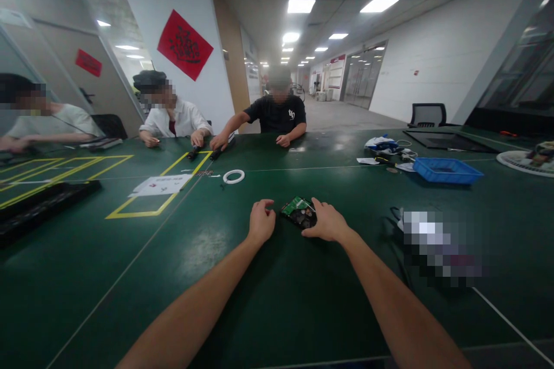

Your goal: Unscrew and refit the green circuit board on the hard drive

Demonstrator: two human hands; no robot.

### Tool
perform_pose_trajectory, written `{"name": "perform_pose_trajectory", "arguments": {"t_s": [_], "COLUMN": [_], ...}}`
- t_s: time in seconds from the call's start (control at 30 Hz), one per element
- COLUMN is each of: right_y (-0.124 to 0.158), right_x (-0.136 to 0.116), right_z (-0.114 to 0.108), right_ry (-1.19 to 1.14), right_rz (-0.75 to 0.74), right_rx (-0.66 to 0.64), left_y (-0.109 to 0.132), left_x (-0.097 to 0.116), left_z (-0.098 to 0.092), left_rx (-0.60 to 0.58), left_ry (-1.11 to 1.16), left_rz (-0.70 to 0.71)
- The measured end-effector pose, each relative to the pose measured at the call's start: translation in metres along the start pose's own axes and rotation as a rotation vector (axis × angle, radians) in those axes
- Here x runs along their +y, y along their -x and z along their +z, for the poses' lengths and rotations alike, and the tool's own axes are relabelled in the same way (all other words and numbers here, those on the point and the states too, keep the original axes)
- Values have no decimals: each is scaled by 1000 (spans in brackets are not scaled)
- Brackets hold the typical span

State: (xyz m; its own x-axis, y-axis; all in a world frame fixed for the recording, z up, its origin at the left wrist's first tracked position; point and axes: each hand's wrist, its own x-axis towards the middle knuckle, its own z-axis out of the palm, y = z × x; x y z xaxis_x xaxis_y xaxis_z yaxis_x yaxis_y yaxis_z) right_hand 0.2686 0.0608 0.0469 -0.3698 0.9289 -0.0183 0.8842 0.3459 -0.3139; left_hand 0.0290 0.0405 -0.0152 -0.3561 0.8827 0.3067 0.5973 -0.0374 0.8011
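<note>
A small hard drive with a green circuit board lies on the green table straight ahead of me. My right hand rests on its right side, fingers curled over the edge and gripping it. My left hand sits just left of the drive, fingers curled inward in a loose fist, apart from it; I see nothing in it.
A white tape ring and a paper sheet inside yellow floor-tape lines lie farther out. A blue tray stands at the right, a black tray at the left. Three people sit across the table.
</note>
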Motion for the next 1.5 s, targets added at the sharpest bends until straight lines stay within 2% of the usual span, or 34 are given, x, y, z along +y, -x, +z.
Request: {"name": "perform_pose_trajectory", "arguments": {"t_s": [0.13, 0.27, 0.43, 0.5, 0.57, 0.63, 0.67, 0.73, 0.93, 1.03, 1.17, 1.33, 1.5], "right_y": [0, 0, -1, -1, 0, 0, 0, -1, -3, -4, -9, -17, -21], "right_x": [-6, -17, -25, -30, -35, -41, -43, -46, -42, -38, -24, 2, 9], "right_z": [-1, 0, -1, -1, 2, 7, 10, 15, 16, 14, 14, 18, 23], "right_ry": [-31, -72, -100, -116, -151, -196, -220, -286, -568, -690, -808, -982, -1061], "right_rz": [34, 63, 89, 94, 109, 130, 135, 125, 75, 81, 168, 304, 333], "right_rx": [88, 174, 302, 347, 360, 358, 362, 367, 259, 197, 231, 258, 304], "left_y": [1, 3, 8, 11, 12, 11, 10, 6, -9, -19, -32, -52, -76], "left_x": [1, 5, 30, 44, 56, 63, 64, 62, 45, 38, 20, -30, -75], "left_z": [5, 19, 43, 51, 54, 54, 53, 47, 22, 9, -17, -72, -140], "left_rx": [32, 76, 23, -90, -395, -600, -639, -633, -567, -557, -445, -274, -112], "left_ry": [171, 318, 545, 678, 994, 1224, 1291, 1361, 1352, 1426, 1473, 1453, 1351], "left_rz": [-158, -268, -340, -332, -325, -332, -346, -388, -454, -470, -508, -565, -747]}}
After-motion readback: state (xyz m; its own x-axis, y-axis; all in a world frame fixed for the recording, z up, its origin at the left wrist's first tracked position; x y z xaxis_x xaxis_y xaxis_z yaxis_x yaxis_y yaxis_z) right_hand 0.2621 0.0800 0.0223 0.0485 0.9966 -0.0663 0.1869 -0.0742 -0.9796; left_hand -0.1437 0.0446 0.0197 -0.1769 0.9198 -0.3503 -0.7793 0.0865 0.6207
